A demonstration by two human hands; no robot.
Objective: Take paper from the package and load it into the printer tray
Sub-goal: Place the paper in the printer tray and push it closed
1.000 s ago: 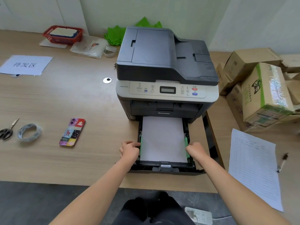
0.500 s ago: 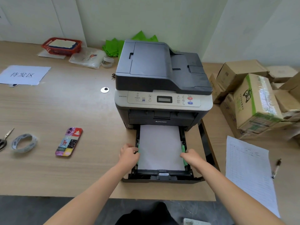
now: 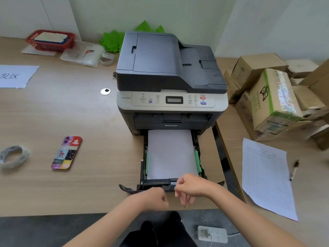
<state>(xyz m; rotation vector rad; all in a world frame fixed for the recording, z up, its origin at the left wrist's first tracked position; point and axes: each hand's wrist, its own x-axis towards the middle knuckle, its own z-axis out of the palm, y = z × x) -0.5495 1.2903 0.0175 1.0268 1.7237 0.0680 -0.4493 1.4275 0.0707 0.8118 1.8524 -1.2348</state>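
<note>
A dark grey and white printer [image 3: 169, 68] stands on the wooden desk. Its black paper tray [image 3: 142, 166] is pulled out toward me, and a stack of white paper [image 3: 170, 154] lies flat in it between green side guides [image 3: 198, 161]. My left hand [image 3: 154, 198] is curled into a fist just in front of the tray's front lip, holding nothing visible. My right hand [image 3: 190, 188] hovers over the tray's front right corner with loosely bent, spread fingers; its thumb is beside the grey tab. No paper package is in view.
A phone [image 3: 66, 152] and a tape roll [image 3: 13, 155] lie on the desk at left. A printed form [image 3: 267, 175] and a pen [image 3: 294, 169] lie at right, with cardboard boxes [image 3: 272, 100] behind them. A red basket [image 3: 50, 39] sits far left; a power strip [image 3: 211, 234] lies on the floor.
Both hands have left the tray's side guides and drawn back to its front edge, closer together. The paper and tray stay in place.
</note>
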